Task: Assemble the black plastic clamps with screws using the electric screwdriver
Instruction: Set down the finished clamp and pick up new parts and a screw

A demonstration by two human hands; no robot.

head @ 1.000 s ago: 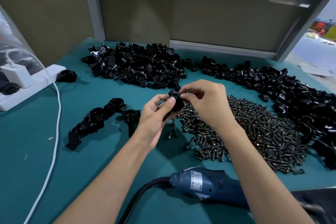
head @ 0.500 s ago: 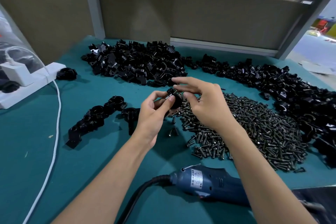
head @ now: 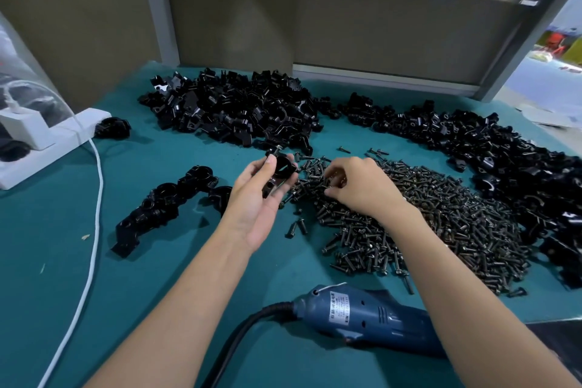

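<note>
On the teal work mat (head: 157,277) we see a broad heap of dark metal screws (head: 441,214); the blue corded electric screwdriver (head: 362,315) lies nearest us, its front end hidden behind the right forearm; the right hand (head: 359,186) rests on the heap's left edge, fingers curled among screws, and we cannot tell whether they pinch one; the left hand (head: 255,198) grips a small black plastic clamp (head: 282,172) just left of the heap.

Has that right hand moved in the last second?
Yes. The right hand has left the clamp held by the left hand and dropped rightward onto the screw pile, fingers curled among the screws.
</note>
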